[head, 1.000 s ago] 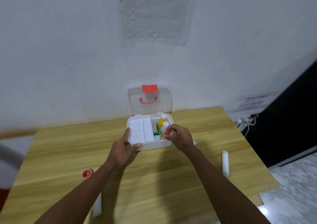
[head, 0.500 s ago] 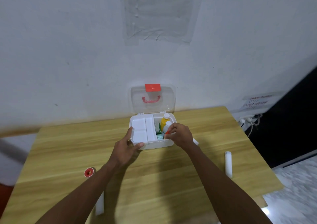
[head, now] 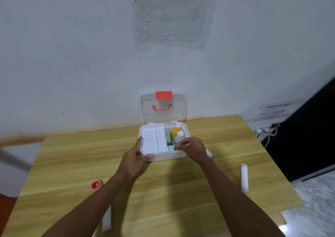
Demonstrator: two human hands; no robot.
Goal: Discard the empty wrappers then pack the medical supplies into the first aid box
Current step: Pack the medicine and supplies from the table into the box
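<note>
Pale wall behind, w/ a taped plastic sheet up high; wooden counter (head: 181, 191) below it carries the first aid box (head: 168, 156), white, near the far edge, its clear lid (head: 164, 108) standing open and upright w/ a red latch and red handle. White divided tray (head: 153, 140) fills the box's left part; right compartment holds a yellow bottle (head: 175, 132) and a white bottle (head: 179, 137), both upright w/ white caps, plus a green packet (head: 170, 138) and smth. pale blue beneath, too small to tell. Left hand (head: 136, 159) grips the box's front-left corner, thumb on the front wall, fingers along the left side. Right hand (head: 193, 146) is over the box's front-right, fingertips pinched on a small red-orange item (head: 177, 148) at the compartment's front edge. Red-cored tape roll (head: 95, 184) sits at counter left, well apart. White bandage roll (head: 244, 177) lies at counter right; another white roll (head: 106, 218) lies near the front edge, partly behind the left forearm.
</note>
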